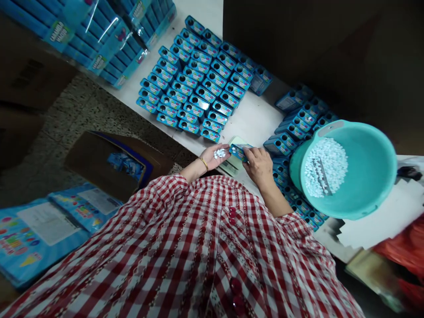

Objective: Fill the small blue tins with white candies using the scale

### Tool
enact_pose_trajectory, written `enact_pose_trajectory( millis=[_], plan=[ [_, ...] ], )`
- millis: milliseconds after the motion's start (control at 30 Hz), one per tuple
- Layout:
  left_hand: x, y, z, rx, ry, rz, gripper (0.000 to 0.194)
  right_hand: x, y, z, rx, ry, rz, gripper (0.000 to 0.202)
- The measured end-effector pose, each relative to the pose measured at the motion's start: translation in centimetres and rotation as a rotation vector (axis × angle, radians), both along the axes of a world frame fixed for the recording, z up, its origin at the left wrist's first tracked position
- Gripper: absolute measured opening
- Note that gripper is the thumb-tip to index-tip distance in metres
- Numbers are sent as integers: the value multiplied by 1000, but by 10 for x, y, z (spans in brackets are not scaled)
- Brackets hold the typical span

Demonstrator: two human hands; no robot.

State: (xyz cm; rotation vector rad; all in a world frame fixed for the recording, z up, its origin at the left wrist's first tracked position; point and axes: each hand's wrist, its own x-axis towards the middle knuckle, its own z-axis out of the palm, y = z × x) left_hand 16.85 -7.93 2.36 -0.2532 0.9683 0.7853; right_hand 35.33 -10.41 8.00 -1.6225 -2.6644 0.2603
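My left hand (208, 157), palm up and cupped, holds a small heap of white candies (219, 153). In my right hand (260, 166) a small blue box (236, 152) is gripped between thumb and fingers, tilted so that one end points at the left palm. That end of the box is close beside the candies; whether it touches the palm I cannot tell. Beneath the box, a pale green flat object (228, 168) lies on the white table (255, 110), partly hidden by my hands.
Rows of upright blue boxes (198, 84) with round holes stand ahead. At right, a turquoise basin (367, 172) holds white candies and a clear strip, beside more blue boxes (291, 128). Wrapped packs (99, 39) lie far left; a cardboard box (96, 161) sits below.
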Motion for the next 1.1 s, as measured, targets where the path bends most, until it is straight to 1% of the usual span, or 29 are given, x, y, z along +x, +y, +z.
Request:
enact_pose_trajectory(
  millis=[200,367,500,567,633,700,767,833,933,1000,1033,1100],
  plan=[
    [3,2,2,-13,-1,-16,29,-1,0,2,-24,-5,22,39],
    [5,2,-1,-29,-22,-43,30,4,3,-4,-48,67,-42,41],
    [4,5,-3,-3,-33,-27,28,14,3,-19,-24,253,-174,39],
    [1,6,-4,-3,-27,-23,27,19,5,-31,-34,390,-247,36],
    [-3,7,-3,-21,-4,-8,26,22,14,-46,-38,532,-332,35],
    [-10,6,-1,-49,22,18,26,25,33,-63,-2,636,-446,36],
    [-18,3,1,-74,43,50,25,28,63,-78,56,675,-564,38],
    [-28,-2,4,-94,76,95,25,30,102,-90,89,674,-662,40],
    [-45,-14,7,-120,122,167,23,29,164,-103,62,649,-778,41],
    [-56,-22,7,-148,144,217,23,24,199,-111,18,647,-821,42],
    [-61,-26,7,-161,152,244,23,21,212,-114,-3,654,-821,43],
    [-70,-31,6,-194,164,287,23,17,227,-120,-7,671,-790,47]
  ],
)
